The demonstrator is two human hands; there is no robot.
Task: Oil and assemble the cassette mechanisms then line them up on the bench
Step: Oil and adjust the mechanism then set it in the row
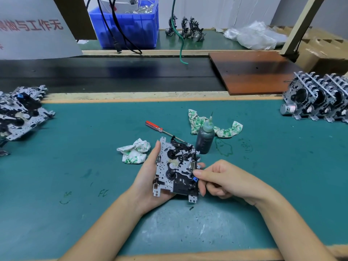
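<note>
A grey metal cassette mechanism (pixel 175 170) with black plastic parts lies face up in my left hand (pixel 148 178), which cradles it from below, thumb along its left edge. My right hand (pixel 220 178) pinches at its right edge, thumb and fingers by a small blue piece (pixel 195 179). A dark oil bottle (pixel 205 136) with a needle tip stands upright just beyond the mechanism. A red-handled screwdriver (pixel 162 129) lies behind it on the green mat (pixel 84 147). Loose mechanisms (pixel 20 112) are piled at the left; a row of upright mechanisms (pixel 318 98) stands at the right.
Two white-and-green rags (pixel 134 151) (pixel 226 129) lie near the bottle. A brown board (pixel 252 72) overhangs the dark conveyor belt (pixel 113 74) behind the mat. Beyond are a blue crate (pixel 130 25), hanging cables, plastic bags and several more mechanisms (pixel 186 27).
</note>
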